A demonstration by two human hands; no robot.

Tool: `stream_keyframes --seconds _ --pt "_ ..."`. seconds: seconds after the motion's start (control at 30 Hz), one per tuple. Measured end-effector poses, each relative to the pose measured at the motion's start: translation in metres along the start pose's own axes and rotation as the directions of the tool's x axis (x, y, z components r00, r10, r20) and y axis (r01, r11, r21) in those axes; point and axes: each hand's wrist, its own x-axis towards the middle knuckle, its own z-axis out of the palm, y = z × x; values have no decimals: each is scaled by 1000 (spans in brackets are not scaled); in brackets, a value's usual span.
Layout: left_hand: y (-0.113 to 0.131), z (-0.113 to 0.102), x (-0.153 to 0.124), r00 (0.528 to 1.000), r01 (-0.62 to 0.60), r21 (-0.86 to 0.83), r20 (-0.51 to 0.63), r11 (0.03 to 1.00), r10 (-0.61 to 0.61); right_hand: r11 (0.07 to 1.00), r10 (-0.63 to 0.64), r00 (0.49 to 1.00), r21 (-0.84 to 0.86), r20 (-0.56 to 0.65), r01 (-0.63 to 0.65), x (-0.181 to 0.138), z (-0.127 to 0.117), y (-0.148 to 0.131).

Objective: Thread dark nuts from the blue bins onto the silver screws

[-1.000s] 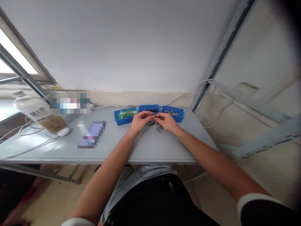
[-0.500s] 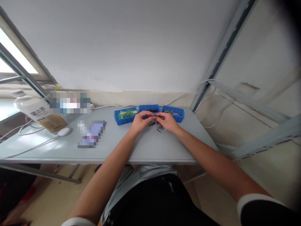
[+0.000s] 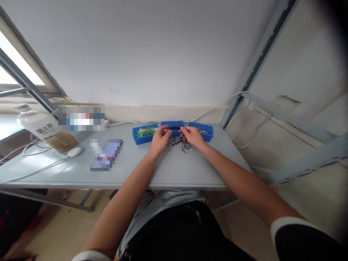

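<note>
My left hand (image 3: 161, 139) is at the left side of a loose pile of screws (image 3: 178, 142) on the table. Its thumb and fingers are pressed together, and whatever is between them is too small to name. Across the pile, my right hand (image 3: 191, 135) is closed in a pinch by the front corner of the middle blue bin (image 3: 172, 132); what it holds cannot be made out. That bin has small black pieces inside. On the left, a blue bin (image 3: 144, 140) contains green pieces. The right blue bin (image 3: 208, 137) has silver screws or pins in it, partly behind my right hand.
A tea bottle (image 3: 45, 127), a white computer mouse (image 3: 74, 152) and a blurred flat purple object (image 3: 108, 154) are on the left of the table (image 3: 185, 172). White cables (image 3: 130, 123) run along the wall. A metal frame post (image 3: 244, 83) rises at the right.
My hands were together over the pile; now they are apart, the left slightly leftward and the right slightly rightward. More of the screws and middle bin show between them.
</note>
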Motion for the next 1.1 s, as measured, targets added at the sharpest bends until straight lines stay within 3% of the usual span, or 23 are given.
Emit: stream_keyframes --seconds 0.13,0.23,0.3,0.6,0.93,1.1 --pt "-5 -1 2 999 -42 28 13 999 41 928 -185 983 -327 5 177 -9 -4 2" --pt "-8 -2 3 999 -52 30 4 998 52 780 -374 906 -462 198 423 -20 -5 6" --pt "-9 -2 3 998 -61 36 5 998 61 720 -407 872 -492 273 490 -23 -4 10" --pt "-7 -1 2 999 -51 42 18 998 50 665 -392 846 -524 361 532 -15 -6 18" --pt "-5 0 0 998 -48 61 50 997 45 662 -373 875 -572 309 484 -11 -13 14" --pt "-7 0 0 998 -48 66 54 997 44 719 -405 880 -507 248 474 -12 -14 9"
